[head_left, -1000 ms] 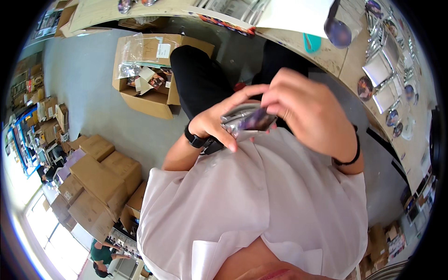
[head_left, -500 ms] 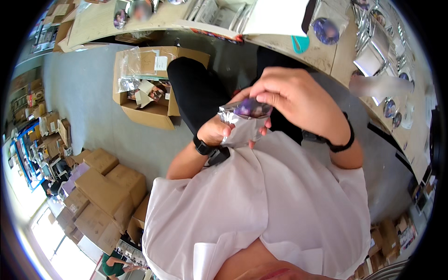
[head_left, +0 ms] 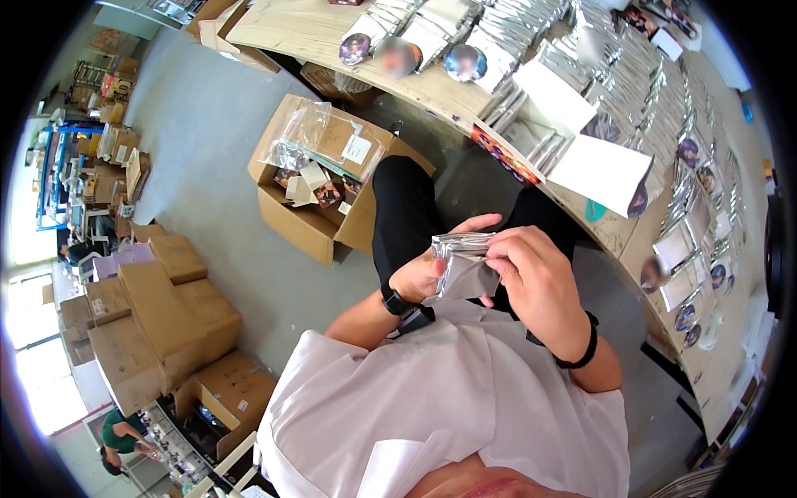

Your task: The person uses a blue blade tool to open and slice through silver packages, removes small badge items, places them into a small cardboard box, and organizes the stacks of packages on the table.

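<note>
In front of my shirt, above my lap, I hold a silver foil pouch (head_left: 466,280). My left hand (head_left: 418,278) grips it from the left side, with the thumb on its front and fingers behind. The fingers of my right hand (head_left: 535,270) are bent and pinch the pouch's upper right edge. Its upper part looks folded or layered, and whatever lies inside is hidden. On the table ahead stands an open display box (head_left: 531,137) with a white lid flap (head_left: 602,174), holding several silver pouches.
Rows of silver pouches (head_left: 664,91) and round picture badges (head_left: 465,63) cover much of the wooden table (head_left: 282,29). An open carton (head_left: 303,220) with small printed boxes stands on the floor by my left leg. Stacked cartons (head_left: 162,303) rise behind at left, near another person (head_left: 123,433).
The purple picture disc that showed at the pouch's top is out of sight; silver foil shows there. My right hand has moved from above the pouch to its right edge. The view has turned rightward.
</note>
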Tool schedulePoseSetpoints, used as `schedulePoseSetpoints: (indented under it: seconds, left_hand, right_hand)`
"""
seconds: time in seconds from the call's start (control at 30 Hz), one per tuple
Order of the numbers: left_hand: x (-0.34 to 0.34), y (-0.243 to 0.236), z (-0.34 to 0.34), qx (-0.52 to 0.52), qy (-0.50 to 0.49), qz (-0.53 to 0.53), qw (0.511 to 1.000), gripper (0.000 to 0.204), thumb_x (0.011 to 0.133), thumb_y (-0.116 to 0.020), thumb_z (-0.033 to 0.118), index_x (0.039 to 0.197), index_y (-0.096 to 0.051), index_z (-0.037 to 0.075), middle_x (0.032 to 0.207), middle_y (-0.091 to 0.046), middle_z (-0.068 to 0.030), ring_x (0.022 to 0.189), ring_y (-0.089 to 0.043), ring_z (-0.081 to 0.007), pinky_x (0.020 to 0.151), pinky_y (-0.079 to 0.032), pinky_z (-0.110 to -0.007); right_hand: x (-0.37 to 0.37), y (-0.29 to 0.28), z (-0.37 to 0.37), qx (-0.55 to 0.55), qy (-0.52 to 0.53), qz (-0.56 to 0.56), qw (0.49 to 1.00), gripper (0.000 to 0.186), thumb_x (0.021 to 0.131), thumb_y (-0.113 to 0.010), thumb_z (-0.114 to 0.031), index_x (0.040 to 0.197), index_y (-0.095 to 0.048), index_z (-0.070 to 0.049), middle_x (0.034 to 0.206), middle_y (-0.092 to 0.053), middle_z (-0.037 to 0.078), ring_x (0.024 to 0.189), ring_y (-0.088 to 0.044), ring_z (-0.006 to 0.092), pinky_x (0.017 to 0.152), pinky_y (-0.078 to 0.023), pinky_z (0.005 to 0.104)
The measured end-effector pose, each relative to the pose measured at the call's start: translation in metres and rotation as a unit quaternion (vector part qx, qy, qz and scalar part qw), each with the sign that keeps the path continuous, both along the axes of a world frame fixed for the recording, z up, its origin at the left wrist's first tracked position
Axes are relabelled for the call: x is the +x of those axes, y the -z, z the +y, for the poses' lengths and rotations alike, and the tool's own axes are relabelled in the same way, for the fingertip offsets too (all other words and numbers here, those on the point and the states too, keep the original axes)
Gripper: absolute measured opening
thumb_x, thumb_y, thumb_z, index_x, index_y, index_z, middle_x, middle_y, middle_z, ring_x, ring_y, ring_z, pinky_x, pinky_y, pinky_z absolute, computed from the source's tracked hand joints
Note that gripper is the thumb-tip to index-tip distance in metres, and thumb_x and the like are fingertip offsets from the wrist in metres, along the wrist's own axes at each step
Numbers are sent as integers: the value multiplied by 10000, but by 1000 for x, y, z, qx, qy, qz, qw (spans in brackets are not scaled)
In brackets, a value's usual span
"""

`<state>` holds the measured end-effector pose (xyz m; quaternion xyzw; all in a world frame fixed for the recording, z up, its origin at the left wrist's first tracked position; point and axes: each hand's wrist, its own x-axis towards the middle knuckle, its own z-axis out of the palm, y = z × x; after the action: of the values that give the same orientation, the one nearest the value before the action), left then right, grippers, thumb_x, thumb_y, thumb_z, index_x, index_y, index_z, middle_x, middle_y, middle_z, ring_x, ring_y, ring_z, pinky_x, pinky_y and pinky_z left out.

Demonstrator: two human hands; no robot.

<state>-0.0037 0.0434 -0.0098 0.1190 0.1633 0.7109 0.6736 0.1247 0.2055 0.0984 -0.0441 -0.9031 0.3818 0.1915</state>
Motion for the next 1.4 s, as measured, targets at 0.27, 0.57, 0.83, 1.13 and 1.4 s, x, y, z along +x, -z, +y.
schedulePoseSetpoints:
  seconds: [0.27,0.57,0.83,1.13,1.4]
  left_hand:
    - [-29,48,-20,46,-91,-46,994,1083,919,-842,558,1711,-246,120,1551,-558,-179,1361,-631,-360,950,-660,-584]
    - [-64,68,-54,-27,-178,-73,981,816,984,-712,310,1696,-331,194,1578,-532,-214,1417,-586,-431,1100,-574,-605]
    - [-86,84,-112,22,-232,-63,970,886,995,-788,344,1705,-307,121,1580,-522,-287,1392,-610,-454,1014,-635,-567]
    - [-106,84,-104,22,-262,-61,963,960,939,-849,381,1696,-312,135,1566,-526,-294,1388,-606,-462,1016,-634,-572]
    - [-133,58,-81,60,-248,12,967,1030,837,-911,321,1663,-329,123,1453,-592,-285,1285,-659,-419,873,-679,-544]
  right_hand:
    - [-56,-119,-12,-47,61,-134,988,111,948,-740,19,1032,-680,-23,883,-677,89,777,-694,209,700,-542,353]
    - [-361,-157,151,-109,-58,-241,963,418,1053,-700,-240,1399,-623,-18,1139,-707,89,1017,-672,163,902,-556,317]
    - [-488,-16,219,-172,78,-271,944,296,940,-684,-26,1236,-687,-30,900,-671,47,778,-654,186,719,-596,410]
    - [-485,-5,247,157,167,-154,961,165,907,-776,-220,912,-788,-55,870,-763,59,823,-705,193,699,-547,405]
    - [-337,-208,95,205,-115,-330,914,533,1099,-682,-307,1497,-566,28,1333,-698,149,1178,-663,201,1021,-544,329]
